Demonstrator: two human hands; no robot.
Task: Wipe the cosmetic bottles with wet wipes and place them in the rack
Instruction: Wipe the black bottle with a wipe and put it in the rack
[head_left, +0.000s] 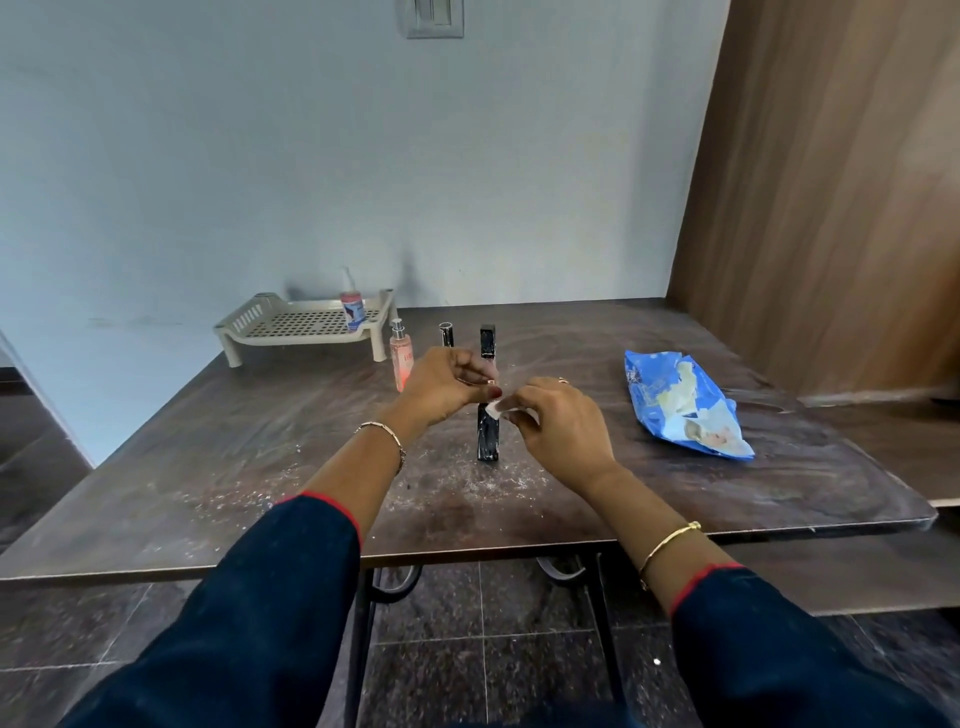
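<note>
The left hand (441, 384) is gripping one black bottle (488, 434) over the table (208, 467), and the right hand (561, 421) is pinching one wipe (493, 410) against it. One pink bottle (400, 358) and seemingly two dark bottles (447, 335) are standing behind. One labelled bottle (353, 306) is sitting in the rack (291, 325).

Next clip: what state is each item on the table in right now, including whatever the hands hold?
black bottle: upright, gripped by left hand
wipe: pinched by right hand against black bottle
rack: on table, holding one bottle
small labelled bottle: upright in rack
pink pump bottle: upright on table, outside rack
slim dark bottle: upright on table, outside rack
wipes pack: lying on table
</note>
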